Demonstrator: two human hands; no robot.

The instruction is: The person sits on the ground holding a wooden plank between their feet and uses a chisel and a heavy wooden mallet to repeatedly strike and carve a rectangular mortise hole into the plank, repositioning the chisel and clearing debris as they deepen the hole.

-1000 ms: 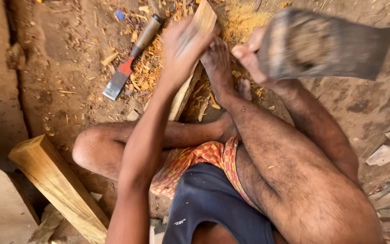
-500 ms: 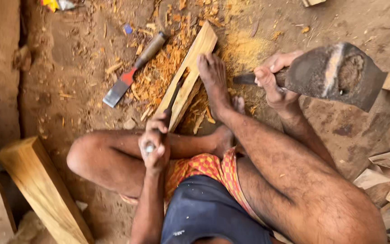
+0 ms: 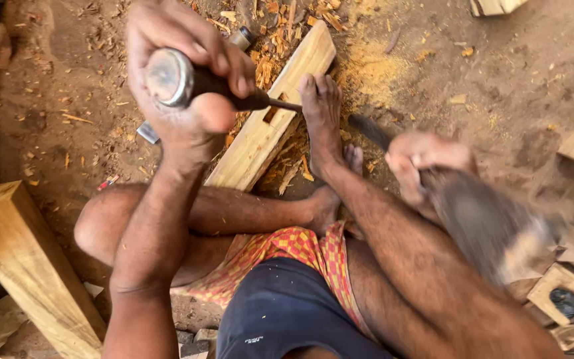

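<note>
Gripping the dark-handled chisel with the round metal-capped butt (image 3: 174,80), my left hand (image 3: 181,86) is wrapped tight around its handle, fingers curled over the top and thumb underneath. The thin steel shank runs from my fist toward three o'clock and slightly down, its tip meeting the rectangular mortise slot (image 3: 275,114) cut in the pale yellow wooden plank (image 3: 267,126). That plank lies on the dirt floor (image 3: 499,86) with its long axis running from about seven o'clock to one o'clock, and my bare foot (image 3: 321,113) presses on its right edge, just beside the slot.

My right hand (image 3: 423,163) is closed around the handle of the heavy mallet-like striking tool (image 3: 493,226), whose head is smeared with motion blur, so I cannot tell its exact shape. From the chisel butt, that hand sits at roughly four o'clock, well apart from it. The left hand is the nearer one to the plank, which lies just at four o'clock of its fist; from the right hand the slot lies at about ten o'clock.

Orange wood chips and sawdust (image 3: 367,66) are scattered around the upper end of the plank. A second, thicker squared timber block (image 3: 28,259) lies at eight o'clock, beyond my folded left knee.
</note>
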